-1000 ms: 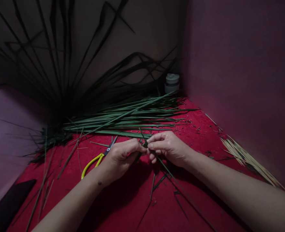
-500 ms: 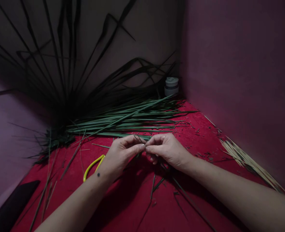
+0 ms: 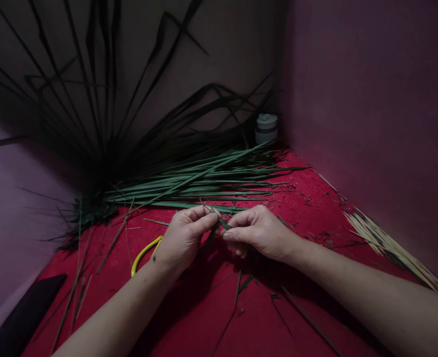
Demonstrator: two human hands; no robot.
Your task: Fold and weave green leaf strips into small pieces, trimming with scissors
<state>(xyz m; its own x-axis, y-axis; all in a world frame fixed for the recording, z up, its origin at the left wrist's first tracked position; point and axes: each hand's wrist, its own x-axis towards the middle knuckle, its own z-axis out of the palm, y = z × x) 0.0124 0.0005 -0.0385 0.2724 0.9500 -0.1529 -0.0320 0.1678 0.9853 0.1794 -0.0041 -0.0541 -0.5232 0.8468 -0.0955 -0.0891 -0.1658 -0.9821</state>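
Note:
My left hand pinches a thin green leaf strip between thumb and forefinger. My right hand grips the same strip a short way to the right, so a small piece shows between the fingertips. A fine curled end loops up above the left thumb. Beyond the hands lies a pile of long green leaves. Beside my left wrist a yellow curved handle shows; the rest of that tool is hidden under the arm.
Leaf scraps litter the red surface. A bundle of pale thin sticks lies along the right wall. At the back stands a white lidded container. Dark fronds fan up the back wall. A black flat object lies lower left.
The fingertips, which were together, have moved slightly apart, and a bit of green strip now shows between them. The view has shifted slightly.

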